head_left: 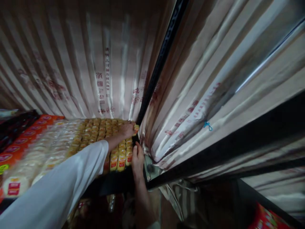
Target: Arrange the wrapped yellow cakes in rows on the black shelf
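Note:
My left hand, reaching in from the white sleeve, is at the back right corner of a shelf. Its fingers are closed on a small yellow-wrapped packet. Beneath and beside it stand tight rows of yellow-wrapped packets with red labels on their front ends. Lower down, my right hand lies along the shelf's right end, beside the last row. Its fingers look stretched upward and hold nothing I can see; part of the hand is in shadow.
Clear-wrapped white rounds and an orange-red box line the shelf to the left. A black post rises at the corner. Pleated printed curtains hang behind and to the right. A red package is at lower right.

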The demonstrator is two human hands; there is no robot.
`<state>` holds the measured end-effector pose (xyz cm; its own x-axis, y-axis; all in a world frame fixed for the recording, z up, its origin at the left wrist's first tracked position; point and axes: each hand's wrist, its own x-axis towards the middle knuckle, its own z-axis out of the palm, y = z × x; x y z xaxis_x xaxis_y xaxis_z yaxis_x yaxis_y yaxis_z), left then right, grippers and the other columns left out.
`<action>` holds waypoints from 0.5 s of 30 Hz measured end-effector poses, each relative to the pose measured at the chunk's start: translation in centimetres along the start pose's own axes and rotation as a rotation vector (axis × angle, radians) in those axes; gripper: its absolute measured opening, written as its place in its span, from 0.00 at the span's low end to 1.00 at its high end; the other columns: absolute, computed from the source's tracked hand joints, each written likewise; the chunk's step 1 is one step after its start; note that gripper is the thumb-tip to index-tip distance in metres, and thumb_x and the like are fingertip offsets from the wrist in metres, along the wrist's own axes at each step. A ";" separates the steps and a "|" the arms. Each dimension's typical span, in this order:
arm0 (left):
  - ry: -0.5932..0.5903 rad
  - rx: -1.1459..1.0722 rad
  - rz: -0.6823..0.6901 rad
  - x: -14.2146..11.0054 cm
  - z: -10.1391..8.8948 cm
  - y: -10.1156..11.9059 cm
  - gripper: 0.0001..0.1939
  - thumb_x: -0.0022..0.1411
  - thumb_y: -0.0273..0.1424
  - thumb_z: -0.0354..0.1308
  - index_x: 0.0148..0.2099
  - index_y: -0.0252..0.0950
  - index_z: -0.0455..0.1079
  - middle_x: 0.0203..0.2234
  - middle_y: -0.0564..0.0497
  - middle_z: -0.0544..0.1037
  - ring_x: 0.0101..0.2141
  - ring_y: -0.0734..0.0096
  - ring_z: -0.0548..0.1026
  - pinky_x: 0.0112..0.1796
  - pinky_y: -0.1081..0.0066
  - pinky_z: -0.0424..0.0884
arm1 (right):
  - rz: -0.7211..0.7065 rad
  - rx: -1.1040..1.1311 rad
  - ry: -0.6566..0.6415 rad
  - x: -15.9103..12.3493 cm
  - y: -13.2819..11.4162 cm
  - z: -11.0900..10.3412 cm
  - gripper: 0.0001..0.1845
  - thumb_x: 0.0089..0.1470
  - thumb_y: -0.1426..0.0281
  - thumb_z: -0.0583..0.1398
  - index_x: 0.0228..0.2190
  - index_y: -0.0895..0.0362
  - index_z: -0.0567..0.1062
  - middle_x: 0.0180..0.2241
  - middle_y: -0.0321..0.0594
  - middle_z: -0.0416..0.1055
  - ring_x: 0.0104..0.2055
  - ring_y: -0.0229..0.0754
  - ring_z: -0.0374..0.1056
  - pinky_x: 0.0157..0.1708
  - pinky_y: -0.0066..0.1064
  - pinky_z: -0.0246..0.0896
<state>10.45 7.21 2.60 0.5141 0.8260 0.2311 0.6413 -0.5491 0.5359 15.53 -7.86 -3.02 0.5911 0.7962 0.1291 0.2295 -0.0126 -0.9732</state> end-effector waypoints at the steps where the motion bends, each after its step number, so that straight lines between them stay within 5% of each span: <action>1: -0.001 0.018 0.005 -0.1 0.1 -0.3 0.12 0.51 0.27 0.57 0.41 0.35 0.72 0.36 0.44 0.74 0.45 0.57 0.68 0.46 0.65 0.61 | 0.013 0.010 -0.003 0.5 0.1 0.1 0.29 0.55 0.53 0.49 0.51 0.58 0.69 0.54 0.47 0.65 0.58 0.45 0.58 0.59 0.37 0.46; 7: -0.019 0.115 -0.020 0.1 0.8 -0.6 0.11 0.48 0.24 0.57 0.37 0.31 0.73 0.40 0.39 0.73 0.48 0.52 0.64 0.49 0.61 0.58 | 0.092 0.064 -0.026 4.3 0.6 1.3 0.32 0.55 0.50 0.48 0.54 0.56 0.67 0.57 0.45 0.61 0.62 0.43 0.52 0.62 0.36 0.39; 15: -0.060 0.220 -0.058 0.4 0.8 0.4 0.12 0.53 0.27 0.55 0.39 0.24 0.72 0.43 0.32 0.71 0.48 0.48 0.64 0.46 0.57 0.59 | 0.097 0.036 -0.125 6.7 0.9 2.4 0.33 0.56 0.48 0.45 0.49 0.56 0.72 0.53 0.45 0.67 0.59 0.44 0.57 0.60 0.36 0.44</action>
<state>11.37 7.18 2.23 0.5017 0.8513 0.1532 0.7758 -0.5212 0.3557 17.84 -1.10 -3.49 0.5081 0.8612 0.0114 0.1467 -0.0735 -0.9864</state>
